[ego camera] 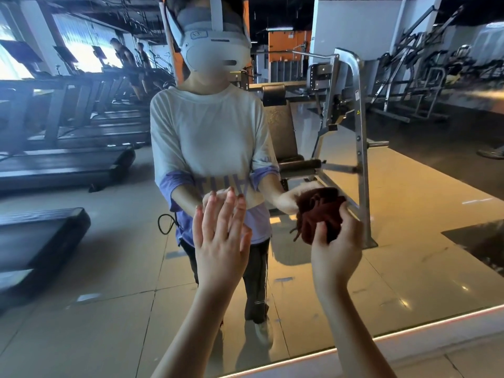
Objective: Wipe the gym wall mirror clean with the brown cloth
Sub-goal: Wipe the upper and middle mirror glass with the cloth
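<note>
The wall mirror (114, 255) fills almost the whole head view and reflects me and the gym behind. My left hand (221, 241) is flat with straight fingers, its fingertips against the glass at mid-height. My right hand (336, 246) grips a bunched brown cloth (317, 214) and holds it against the mirror to the right of the left hand. The cloth's reflection merges with the cloth itself.
The mirror's lower edge (381, 336) runs along a pale strip at bottom right, with floor tiles (477, 364) below it. In the reflection stand treadmills (62, 162) on the left and a metal bench rack (360, 148) on the right.
</note>
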Demonstrator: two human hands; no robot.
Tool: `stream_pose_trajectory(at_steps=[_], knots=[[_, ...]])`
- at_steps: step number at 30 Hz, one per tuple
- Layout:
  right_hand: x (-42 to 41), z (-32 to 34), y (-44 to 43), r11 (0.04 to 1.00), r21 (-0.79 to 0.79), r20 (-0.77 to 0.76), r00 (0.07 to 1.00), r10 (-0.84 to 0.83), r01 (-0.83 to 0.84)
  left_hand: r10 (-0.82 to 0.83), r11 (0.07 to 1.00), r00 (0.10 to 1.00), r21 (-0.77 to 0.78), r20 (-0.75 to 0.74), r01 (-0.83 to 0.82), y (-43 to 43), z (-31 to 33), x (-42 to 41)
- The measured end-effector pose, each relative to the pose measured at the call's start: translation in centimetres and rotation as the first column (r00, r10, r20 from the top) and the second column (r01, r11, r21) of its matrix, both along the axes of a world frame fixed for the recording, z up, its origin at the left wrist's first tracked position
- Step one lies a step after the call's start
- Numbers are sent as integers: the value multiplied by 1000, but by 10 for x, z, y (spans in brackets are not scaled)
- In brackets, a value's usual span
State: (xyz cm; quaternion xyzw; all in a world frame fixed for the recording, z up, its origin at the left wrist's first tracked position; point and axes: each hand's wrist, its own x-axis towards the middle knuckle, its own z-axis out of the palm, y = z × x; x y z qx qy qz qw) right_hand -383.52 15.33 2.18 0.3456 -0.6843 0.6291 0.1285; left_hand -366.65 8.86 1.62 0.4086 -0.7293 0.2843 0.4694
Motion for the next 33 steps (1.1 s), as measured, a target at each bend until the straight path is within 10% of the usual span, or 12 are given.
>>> stream_pose_trajectory(at_steps=[5, 10, 17, 22, 29, 33], knots=[[21, -19, -1, 979, 89, -269, 942, 199, -181, -6, 1000, 1000, 13, -8, 7, 0, 0, -1], [-3, -21, 3, 999, -19, -29, 999, 46, -47, -19, 1000, 1000, 9, -10, 19, 1, 1, -3], [-6, -18, 5, 987, 6, -207, 965, 161, -163, -136, 987, 989, -78, 58, 140, 0, 22, -28], [-28, -5, 2, 995, -100, 62, 998, -8, 14, -97, 987, 994, -124, 51, 102, -4, 24, -44], [-30, 29, -9, 979, -143, -352, 932, 85, -143, -66, 990, 997, -118, 48, 72, -6, 21, -44], [-60, 74, -10, 951, -310, -84, 996, -5, -21, -65, 990, 997, -124, 40, 70, -4, 21, -45]])
